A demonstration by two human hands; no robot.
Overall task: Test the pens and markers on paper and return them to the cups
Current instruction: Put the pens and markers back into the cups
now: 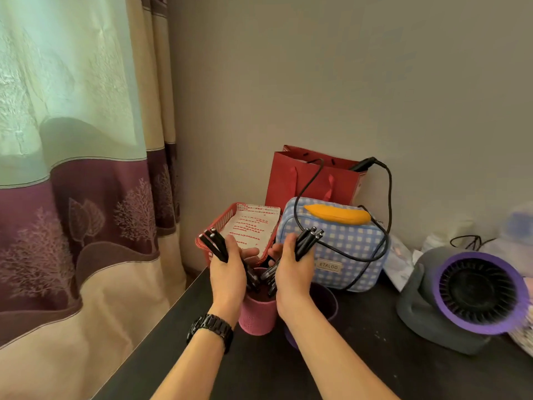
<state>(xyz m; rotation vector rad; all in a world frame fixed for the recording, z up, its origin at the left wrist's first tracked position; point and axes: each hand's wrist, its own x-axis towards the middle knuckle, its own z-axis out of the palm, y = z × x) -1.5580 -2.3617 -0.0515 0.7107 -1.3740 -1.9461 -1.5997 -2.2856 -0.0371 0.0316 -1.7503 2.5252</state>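
Observation:
My left hand (229,267) grips a bundle of black pens (213,243) that point up and to the left. My right hand (291,264) grips a second bundle of black pens (307,241) slanting up to the right. Both hands hover just above a pink cup (255,316) on the dark table (331,365). Several more black pens (264,277) stand in that cup, between my hands. A dark purple cup (324,298) stands right of the pink one, partly hidden by my right forearm. A sheet of paper with red marks (253,226) lies in a red basket (222,223) behind my hands.
A blue checked pouch (346,246) with a black cable over it stands right of the basket, and a red paper bag (305,177) stands behind. A grey and purple fan (467,298) sits at the right. A curtain (80,197) hangs along the table's left edge.

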